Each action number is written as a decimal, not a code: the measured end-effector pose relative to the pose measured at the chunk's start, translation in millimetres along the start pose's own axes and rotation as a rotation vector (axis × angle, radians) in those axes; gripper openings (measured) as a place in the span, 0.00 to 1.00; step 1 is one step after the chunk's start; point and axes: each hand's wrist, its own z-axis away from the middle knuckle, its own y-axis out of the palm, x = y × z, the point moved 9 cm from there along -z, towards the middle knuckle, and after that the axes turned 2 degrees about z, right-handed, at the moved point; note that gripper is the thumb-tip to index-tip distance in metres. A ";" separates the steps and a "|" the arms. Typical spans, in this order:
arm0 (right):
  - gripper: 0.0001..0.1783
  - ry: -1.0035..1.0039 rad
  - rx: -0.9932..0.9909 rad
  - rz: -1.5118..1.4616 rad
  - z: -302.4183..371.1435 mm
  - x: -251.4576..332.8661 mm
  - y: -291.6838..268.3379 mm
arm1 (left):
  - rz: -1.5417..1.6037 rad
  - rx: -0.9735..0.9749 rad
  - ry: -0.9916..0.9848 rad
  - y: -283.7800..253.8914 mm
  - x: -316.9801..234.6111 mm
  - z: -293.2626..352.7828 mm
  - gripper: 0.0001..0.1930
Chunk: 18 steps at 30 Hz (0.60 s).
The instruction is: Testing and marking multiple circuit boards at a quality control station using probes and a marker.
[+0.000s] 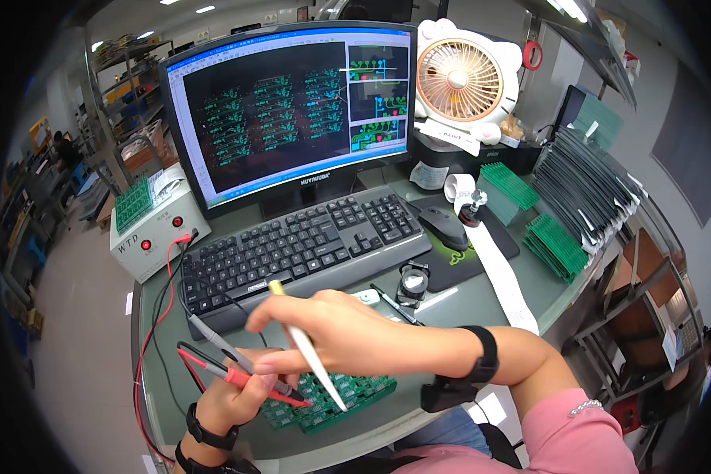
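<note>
My left hand (227, 404) is closed on a red test probe (249, 381), its tip down at a panel of green circuit boards (355, 389) near the desk's front edge. A grey test probe (227, 349) slants beside the red one, passing between my two hands. Which fingers bear the grey one I cannot tell. My right hand (344, 332) reaches across above the boards, fingers closed round a slim white pointed stick (316, 365) with a yellow end. That stick points down over the panel, and the thumb lies against the grey probe.
Behind my hands lie a black keyboard (308, 241) and a mouse (442, 227). A monitor (280, 110) shows a board layout. Left stands a white tester box (154, 237) with leads. At right are green board stacks (557, 246), a paper strip (502, 280) and a fan (460, 79).
</note>
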 end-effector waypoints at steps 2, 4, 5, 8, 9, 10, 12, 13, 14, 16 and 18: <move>0.19 -0.067 -0.022 -0.154 -9.7 3.0 10.8 | 0.017 -0.044 0.002 -2.3 -1.1 1.0 0.16; 0.17 -0.142 0.000 -0.153 -13.5 10.3 17.4 | 0.048 -0.066 -0.016 -1.4 1.2 2.6 0.13; 0.16 -0.082 0.020 -0.066 -12.0 11.1 14.3 | 0.102 -0.082 -0.026 -1.7 7.1 2.5 0.15; 0.15 0.064 -0.168 -0.124 -1.9 -5.7 -15.0 | -0.096 -0.058 0.085 -8.7 -12.0 -2.6 0.23; 0.16 0.101 -0.199 -0.182 4.2 -15.4 -26.2 | -0.142 0.004 0.087 -5.2 -15.1 -6.0 0.25; 0.17 0.139 -0.231 -0.239 12.5 -27.9 -35.9 | -0.188 0.065 0.090 0.3 -15.0 -7.4 0.27; 0.16 0.173 -0.239 -0.407 28.8 -52.2 -44.5 | -0.173 0.045 0.111 0.3 -12.6 -8.6 0.26; 0.16 0.226 -0.280 -0.442 37.9 -64.1 -48.9 | -0.173 0.049 0.120 0.8 -12.8 -9.3 0.26; 0.15 0.280 -0.317 -0.482 45.4 -74.2 -50.5 | -0.173 0.052 0.122 0.6 -11.9 -8.9 0.25; 0.15 0.421 -0.323 -0.672 57.1 -89.1 -45.8 | -0.179 0.051 0.124 -0.7 -8.9 -8.4 0.25; 0.14 0.459 -0.282 -0.749 60.4 -96.7 -40.7 | -0.188 0.055 0.131 -1.6 -8.6 -10.1 0.24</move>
